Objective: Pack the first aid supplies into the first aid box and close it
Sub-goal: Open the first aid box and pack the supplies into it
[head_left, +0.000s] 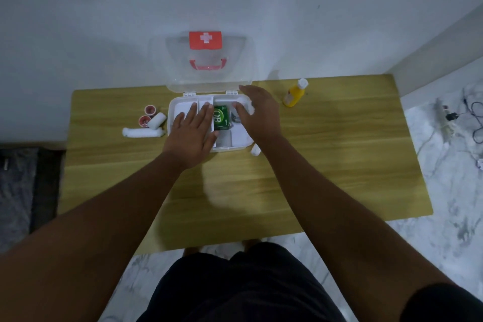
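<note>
The white first aid box (236, 148) lies open on the wooden table, its clear lid (209, 65) with red cross label and red handle standing upright against the wall. A green packet (221, 117) lies inside the box. My left hand (194, 133) rests flat, fingers spread, over the box's left compartments. My right hand (257, 112) hovers over the right side, fingers curled near a small dark item I cannot make out. Left of the box lie white bandage rolls (143, 132) and two red-capped rolls (147, 114). A yellow bottle (295, 94) stands to the right.
A small white roll (255, 149) lies by the box's front right corner. The table (326, 159) sits against a white wall. A power strip and cables (454, 117) lie on the marble floor at right. A dark mat (23, 185) is at left.
</note>
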